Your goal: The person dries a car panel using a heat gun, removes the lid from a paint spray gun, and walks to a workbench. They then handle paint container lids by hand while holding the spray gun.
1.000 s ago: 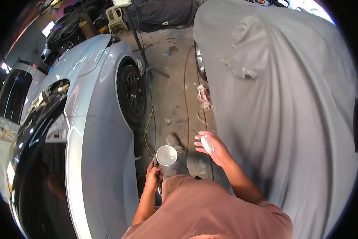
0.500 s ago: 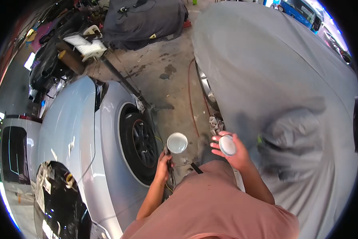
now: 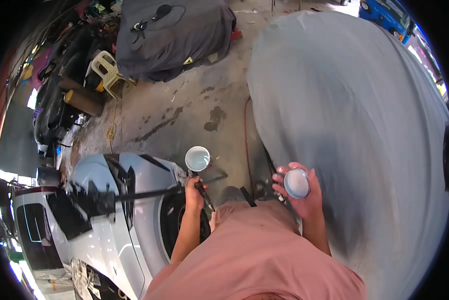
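Note:
My left hand (image 3: 194, 192) is wrapped round the dark handle of a spray gun (image 3: 204, 196). On top of the gun sits an open white cup (image 3: 198, 159) with pale liquid visible inside. My right hand (image 3: 304, 192) is palm up with its fingers curled around a round white lid (image 3: 297, 183), which rests in the palm. The two hands are apart, both in front of my body.
Left of me is a silver car (image 3: 149, 200), with a dark stand (image 3: 149, 194) across its front. A grey-covered car (image 3: 344, 125) fills the right. Ahead are a dark covered shape (image 3: 174, 45), a plastic chair (image 3: 107, 70) and a red hose (image 3: 245, 130).
The view has moved forward past the silver car's front wheel, and more floor shows ahead. The right hand has turned, so the lid's round face shows more fully. Both hands still hold their things.

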### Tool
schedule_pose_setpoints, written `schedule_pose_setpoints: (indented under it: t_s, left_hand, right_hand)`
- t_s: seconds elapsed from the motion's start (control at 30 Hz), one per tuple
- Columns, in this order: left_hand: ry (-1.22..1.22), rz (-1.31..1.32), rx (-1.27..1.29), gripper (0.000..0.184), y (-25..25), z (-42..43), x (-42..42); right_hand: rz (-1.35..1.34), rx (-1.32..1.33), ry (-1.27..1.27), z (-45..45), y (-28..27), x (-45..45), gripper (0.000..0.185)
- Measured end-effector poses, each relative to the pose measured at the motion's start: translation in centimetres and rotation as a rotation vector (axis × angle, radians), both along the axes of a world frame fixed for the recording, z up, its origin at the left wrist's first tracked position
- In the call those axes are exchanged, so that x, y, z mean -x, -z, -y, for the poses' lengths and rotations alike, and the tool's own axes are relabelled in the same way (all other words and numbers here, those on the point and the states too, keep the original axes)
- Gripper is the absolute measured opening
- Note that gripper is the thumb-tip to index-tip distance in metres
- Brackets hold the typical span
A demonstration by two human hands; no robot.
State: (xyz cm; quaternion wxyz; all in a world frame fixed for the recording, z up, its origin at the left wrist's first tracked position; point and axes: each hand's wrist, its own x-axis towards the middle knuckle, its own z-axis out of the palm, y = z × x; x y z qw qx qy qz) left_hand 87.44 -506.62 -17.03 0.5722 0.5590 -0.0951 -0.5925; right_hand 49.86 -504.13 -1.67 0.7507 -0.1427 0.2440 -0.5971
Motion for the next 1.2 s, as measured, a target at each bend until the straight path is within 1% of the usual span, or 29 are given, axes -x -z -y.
schedule_pose_setpoints:
  t_s: [0.07,0.13,0.23,0.33,0.4,0.47,0.53,0.6,0.7,0.73,0.77,0.8,0.87,0.93,1.0,1.1,1.13,1.2]
  left_hand:
    - [-0.030,-0.014,-0.015,0.017,-0.5,6.4,-0.1]
    - [-0.049,-0.023,-0.041,0.017,0.1,12.7,-0.8]
    - [-0.072,-0.056,-0.034,0.017,2.0,23.2,-2.7]
    - [-0.074,-0.056,-0.043,0.017,2.8,34.0,-4.9]
    - [-0.004,0.008,-0.048,0.015,3.9,40.9,-7.6]
    - [0.027,0.064,-0.049,0.015,3.1,49.3,-8.7]
    - [0.098,0.082,-0.053,0.014,2.3,56.8,-9.3]
    - [0.194,0.103,-0.062,0.015,1.9,64.1,-9.6]
    - [0.334,0.139,-0.068,0.017,1.3,74.9,-8.1]
    - [0.359,0.092,-0.076,0.025,1.4,78.6,-7.3]
    - [0.381,0.094,-0.065,0.025,1.4,82.6,-6.8]
    - [0.416,0.094,-0.063,0.024,1.8,86.5,-5.9]
    - [0.500,0.057,-0.058,0.024,2.3,93.6,-3.7]
    - [0.553,0.084,-0.029,0.025,1.5,100.8,-1.1]
    - [0.607,0.091,-0.049,0.026,0.1,107.2,1.2]
    - [0.637,0.083,-0.056,0.026,-1.3,117.9,5.6]
    - [0.634,0.078,-0.074,0.027,-1.6,120.9,6.5]
    - [0.648,0.086,-0.065,0.026,-1.5,127.2,8.5]
  right_hand:
    - [0.007,-0.041,-0.010,5.6,1.0,-0.1,0.058]
    - [-0.002,-0.099,-0.004,11.2,1.7,-0.8,0.056]
    - [-0.018,-0.140,0.015,21.8,3.3,-2.9,0.054]
    - [-0.045,-0.126,-0.012,33.8,4.3,-6.1,0.051]
    - [-0.065,-0.137,-0.036,41.7,4.8,-8.6,0.049]
    - [-0.058,-0.141,-0.039,50.2,3.9,-10.3,0.048]
    - [-0.014,-0.188,-0.023,56.8,3.2,-11.2,0.046]
    - [-0.046,-0.189,0.071,61.9,3.3,-11.2,0.046]
    - [-0.061,-0.258,0.191,68.9,4.8,-10.4,0.047]
    - [-0.046,-0.277,0.217,71.3,5.7,-9.9,0.047]
    - [-0.029,-0.296,0.252,73.8,6.7,-9.3,0.047]
    - [0.028,-0.335,0.277,76.6,8.0,-8.6,0.049]
    - [0.237,-0.342,0.336,83.4,8.7,-7.4,0.051]
    - [0.403,-0.339,0.380,90.9,8.0,-5.2,0.054]
    - [0.369,-0.239,0.375,98.8,7.6,-2.4,0.057]
    - [0.321,-0.181,0.393,111.2,5.2,1.4,0.058]
    - [0.283,-0.173,0.398,115.1,4.4,2.5,0.061]
    - [0.300,-0.091,0.366,122.9,3.4,5.0,0.061]
